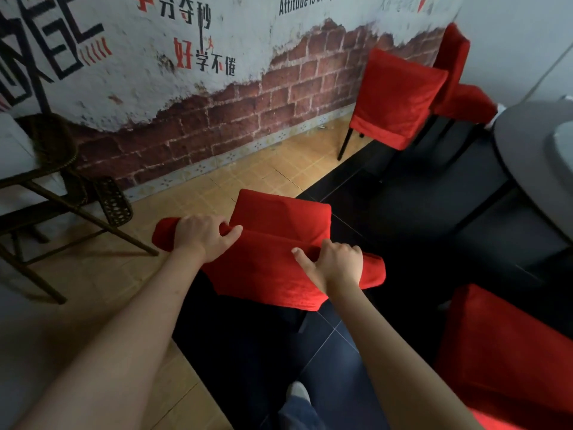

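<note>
Both hands, left hand (203,235) and right hand (336,263), grip bunched folds of the red chair cover (273,243) stretched between them.

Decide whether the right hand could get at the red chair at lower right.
Probably yes: the chair sits close beside that arm, nothing between, but the right hand must first release the red cover.

The red fabric chair cover (269,274) sits just off centre toward 6 o'clock. Its middle is bunched into a roll running from 9 to 4 o'clock — one flat panel reaches toward 12, another hangs toward 6.
</note>
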Action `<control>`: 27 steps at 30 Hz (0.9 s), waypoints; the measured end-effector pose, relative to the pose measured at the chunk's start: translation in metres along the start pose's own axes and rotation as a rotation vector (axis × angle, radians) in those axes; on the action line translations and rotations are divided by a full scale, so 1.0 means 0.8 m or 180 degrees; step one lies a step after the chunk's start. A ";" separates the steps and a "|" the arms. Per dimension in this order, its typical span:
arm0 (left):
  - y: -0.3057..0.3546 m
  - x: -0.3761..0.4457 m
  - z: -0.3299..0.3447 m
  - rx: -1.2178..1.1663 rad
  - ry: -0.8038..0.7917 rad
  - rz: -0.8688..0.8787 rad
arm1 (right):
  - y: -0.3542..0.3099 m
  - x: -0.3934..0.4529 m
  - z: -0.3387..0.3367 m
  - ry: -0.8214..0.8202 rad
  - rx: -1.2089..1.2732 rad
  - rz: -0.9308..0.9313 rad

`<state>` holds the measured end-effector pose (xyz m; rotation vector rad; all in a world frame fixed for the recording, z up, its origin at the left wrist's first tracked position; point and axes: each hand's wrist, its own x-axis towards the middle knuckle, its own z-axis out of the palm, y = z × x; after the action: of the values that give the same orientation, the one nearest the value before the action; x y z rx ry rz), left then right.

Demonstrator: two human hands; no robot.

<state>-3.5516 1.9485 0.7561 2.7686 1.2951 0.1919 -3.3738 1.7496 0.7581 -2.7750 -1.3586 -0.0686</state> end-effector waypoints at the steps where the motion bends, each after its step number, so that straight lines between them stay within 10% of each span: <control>1: -0.001 -0.001 0.000 0.0004 0.0042 0.0033 | -0.002 -0.003 -0.001 -0.0003 -0.0016 0.0023; 15: 0.026 0.016 0.008 -0.0644 0.0996 0.0295 | 0.026 0.028 0.001 0.0258 -0.0120 0.0083; 27: 0.031 0.118 0.009 -0.0724 0.0843 0.0378 | 0.035 0.125 0.005 0.0297 -0.0030 0.0133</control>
<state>-3.4716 2.0054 0.7593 2.6901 1.0764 0.6891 -3.2902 1.8110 0.7598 -2.7682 -1.2816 -0.2006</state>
